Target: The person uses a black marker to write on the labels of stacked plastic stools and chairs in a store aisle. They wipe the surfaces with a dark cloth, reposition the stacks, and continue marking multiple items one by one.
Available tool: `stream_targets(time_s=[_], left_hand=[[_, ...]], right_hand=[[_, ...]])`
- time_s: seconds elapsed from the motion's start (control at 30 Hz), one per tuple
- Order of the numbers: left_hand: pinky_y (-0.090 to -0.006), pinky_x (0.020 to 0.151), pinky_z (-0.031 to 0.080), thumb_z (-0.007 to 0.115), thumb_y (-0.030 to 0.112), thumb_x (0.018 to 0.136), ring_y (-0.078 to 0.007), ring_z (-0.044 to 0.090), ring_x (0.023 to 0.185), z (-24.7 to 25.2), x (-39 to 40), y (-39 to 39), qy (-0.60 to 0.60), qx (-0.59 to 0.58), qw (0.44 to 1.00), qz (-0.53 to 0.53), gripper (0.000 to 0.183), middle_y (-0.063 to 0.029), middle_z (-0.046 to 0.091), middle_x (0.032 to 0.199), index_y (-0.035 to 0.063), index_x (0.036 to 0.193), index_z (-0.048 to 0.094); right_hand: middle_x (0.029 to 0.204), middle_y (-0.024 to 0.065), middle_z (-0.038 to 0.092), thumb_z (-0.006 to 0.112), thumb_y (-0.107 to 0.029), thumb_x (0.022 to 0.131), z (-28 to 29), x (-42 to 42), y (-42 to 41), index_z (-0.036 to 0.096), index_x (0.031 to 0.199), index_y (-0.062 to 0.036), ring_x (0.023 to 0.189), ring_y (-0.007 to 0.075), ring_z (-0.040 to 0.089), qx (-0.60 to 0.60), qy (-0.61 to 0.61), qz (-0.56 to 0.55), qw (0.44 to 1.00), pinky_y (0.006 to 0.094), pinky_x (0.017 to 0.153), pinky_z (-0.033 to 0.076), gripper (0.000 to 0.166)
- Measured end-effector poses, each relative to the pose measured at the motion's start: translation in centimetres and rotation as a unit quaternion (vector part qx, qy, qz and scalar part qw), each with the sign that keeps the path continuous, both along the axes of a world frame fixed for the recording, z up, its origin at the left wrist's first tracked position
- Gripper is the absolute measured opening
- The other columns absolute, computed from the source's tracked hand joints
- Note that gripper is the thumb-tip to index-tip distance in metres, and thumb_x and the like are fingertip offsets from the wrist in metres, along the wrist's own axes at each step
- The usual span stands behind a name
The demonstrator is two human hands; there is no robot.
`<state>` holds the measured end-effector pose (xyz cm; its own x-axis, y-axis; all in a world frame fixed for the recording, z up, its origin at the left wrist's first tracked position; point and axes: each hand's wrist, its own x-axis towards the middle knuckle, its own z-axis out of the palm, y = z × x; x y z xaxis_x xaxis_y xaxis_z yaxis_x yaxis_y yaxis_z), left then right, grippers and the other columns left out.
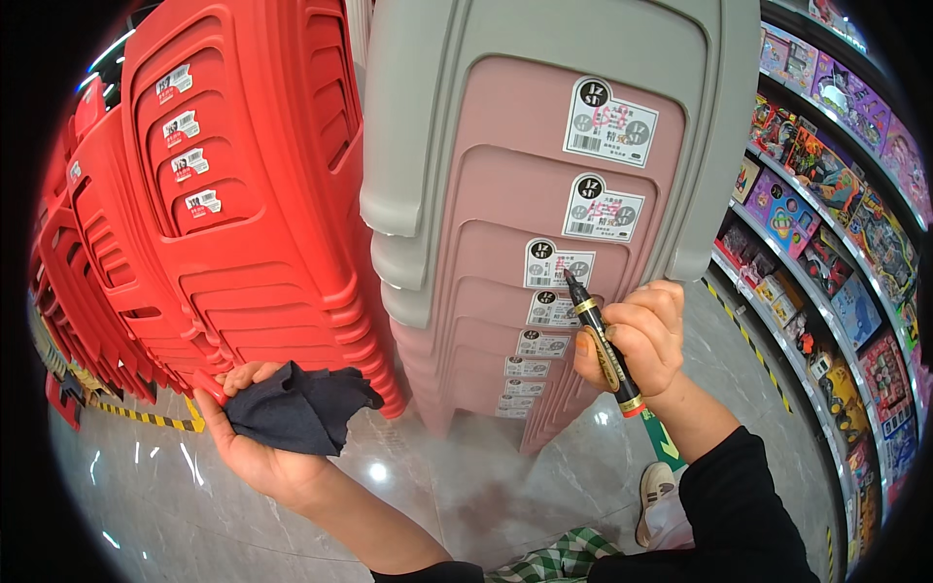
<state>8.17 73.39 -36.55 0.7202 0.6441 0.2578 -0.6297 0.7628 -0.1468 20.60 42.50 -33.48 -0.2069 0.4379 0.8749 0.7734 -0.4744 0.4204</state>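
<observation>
My right hand (645, 339) grips a black marker pen (605, 350) with gold bands and a red end. Its tip meets a white label (547, 273), third from the top on a stack of pink plastic stools (496, 218). Red handwriting marks this label and the two above, the upper label (611, 124) and the second label (603, 208). Grey plastic stools (415, 146) cap the same stack. My left hand (262, 452) holds a dark cloth (291, 412) and a red marker cap (209, 385), low in front of the red stools.
Tall stacks of red plastic stools (291, 182) with price labels stand at the left. Shelves (824, 189) of boxed toys curve along the right. Below are the glossy tiled floor (408, 503), yellow-black floor tape (751, 342), a green arrow sign (663, 441) and a shoe (654, 488).
</observation>
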Motion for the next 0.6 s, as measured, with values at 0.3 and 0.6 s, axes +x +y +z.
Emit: stream_targets(time_s=[0.3, 0.6], left_hand=[[-0.034, 0.078, 0.039, 0.056, 0.025, 0.093, -0.0173, 0.047, 0.08, -0.72, 0.05, 0.44, -0.021, 0.032, 0.999, -0.013, 0.023, -0.0031, 0.049, 0.082, 0.004, 0.089, 0.048], [-0.0334, 0.078, 0.038, 0.056, 0.023, 0.093, -0.0172, 0.047, 0.081, -0.71, -0.17, 0.56, -0.02, 0.052, 0.998, 0.006, 0.021, -0.003, 0.049, 0.082, 0.0039, 0.09, 0.048]], right_hand=[[0.074, 0.0075, 0.058, 0.071, -0.009, 0.071, -0.04, 0.27, 0.25, 0.047, 0.07, -0.0054, 0.061, 0.0225, 0.049, 0.009, -0.019, -0.002, 1.0, 0.0362, 0.058, 0.036, 0.024], [0.076, 0.0085, 0.056, 0.07, -0.008, 0.072, -0.15, 0.02, -0.2, 0.045, 0.074, -0.0048, 0.06, 0.0229, 0.046, -0.003, 0.005, 0.014, 1.0, 0.0377, 0.057, 0.036, 0.025]])
